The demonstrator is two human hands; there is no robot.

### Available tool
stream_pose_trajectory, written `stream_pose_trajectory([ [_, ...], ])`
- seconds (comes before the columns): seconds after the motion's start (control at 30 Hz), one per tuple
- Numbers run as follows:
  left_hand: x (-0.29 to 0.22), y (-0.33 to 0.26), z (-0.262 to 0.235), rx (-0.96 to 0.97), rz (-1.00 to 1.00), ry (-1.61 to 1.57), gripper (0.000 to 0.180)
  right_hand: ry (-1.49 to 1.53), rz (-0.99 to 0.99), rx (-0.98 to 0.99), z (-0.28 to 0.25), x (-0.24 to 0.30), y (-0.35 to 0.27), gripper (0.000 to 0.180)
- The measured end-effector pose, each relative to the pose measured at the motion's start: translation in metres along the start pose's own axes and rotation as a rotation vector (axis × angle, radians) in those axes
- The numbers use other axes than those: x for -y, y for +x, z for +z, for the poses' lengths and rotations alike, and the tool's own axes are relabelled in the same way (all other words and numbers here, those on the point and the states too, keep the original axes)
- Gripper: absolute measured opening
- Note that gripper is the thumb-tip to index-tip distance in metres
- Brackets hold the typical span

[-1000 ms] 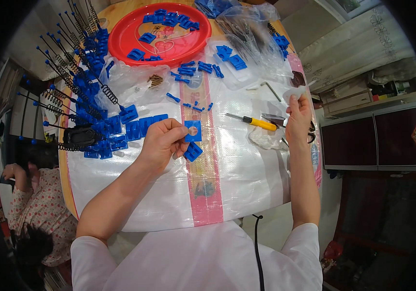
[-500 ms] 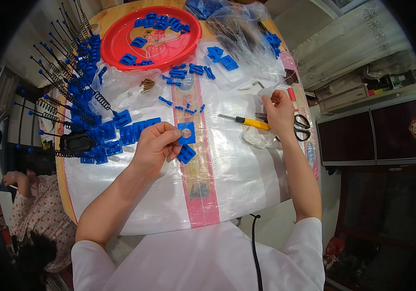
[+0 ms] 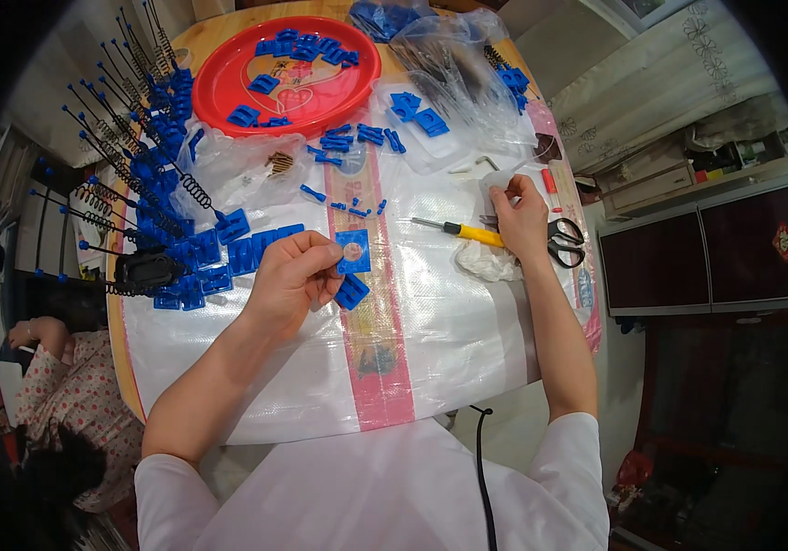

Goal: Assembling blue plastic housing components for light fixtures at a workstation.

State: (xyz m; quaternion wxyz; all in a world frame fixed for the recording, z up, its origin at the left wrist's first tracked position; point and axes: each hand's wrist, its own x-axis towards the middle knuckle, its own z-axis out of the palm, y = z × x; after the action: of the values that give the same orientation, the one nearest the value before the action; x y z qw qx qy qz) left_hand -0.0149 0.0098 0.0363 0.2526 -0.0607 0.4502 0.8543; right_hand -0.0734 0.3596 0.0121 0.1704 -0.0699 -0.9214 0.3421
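Note:
My left hand is closed, its thumb and forefinger pinching a flat blue square plastic piece with a pale round spot in it. Just below those fingertips sits another blue plastic piece; whether it touches the hand I cannot tell. At the right, my right hand has its fingers drawn together beside some translucent plastic. Whatever lies between its fingertips is too small to make out. Near its wrist are a yellow-handled screwdriver, black-handled scissors and a crumpled white cloth or tissue.
A red basin holding blue pieces stands at the back left. Blue parts with black springs crowd the left edge. Screws lie on clear plastic, with small blue parts nearby. Clear bags fill the back right. A person is at far left.
My right hand has shifted slightly to the left, near the yellow screwdriver handle, and the translucent plastic by its fingertips has moved too. My left hand holds the blue piece in nearly the same place.

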Motion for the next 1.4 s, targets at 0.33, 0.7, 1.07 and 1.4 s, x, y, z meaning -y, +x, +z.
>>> stream_pose_trajectory([
  [0.33, -0.005, -0.005, 0.004, -0.043, -0.020, 0.025, 0.012, -0.095, -0.124, -0.126, -0.022, -0.008, -0.010, 0.039],
  [0.7, -0.011, -0.014, 0.015, -0.018, -0.054, 0.039, 0.015, 1.127, 0.304, 0.484, -0.003, 0.105, -0.090, 0.015],
  [1.07, -0.018, -0.021, 0.024, 0.005, -0.067, 0.089, 0.017, 1.431, 0.583, 0.903, 0.016, 0.131, -0.101, 0.022],
  [1.4, -0.015, -0.022, 0.023, 0.035, -0.100, 0.110, 0.016, 1.660, 0.618, 1.032, 0.030, 0.122, -0.109, 0.026],
])
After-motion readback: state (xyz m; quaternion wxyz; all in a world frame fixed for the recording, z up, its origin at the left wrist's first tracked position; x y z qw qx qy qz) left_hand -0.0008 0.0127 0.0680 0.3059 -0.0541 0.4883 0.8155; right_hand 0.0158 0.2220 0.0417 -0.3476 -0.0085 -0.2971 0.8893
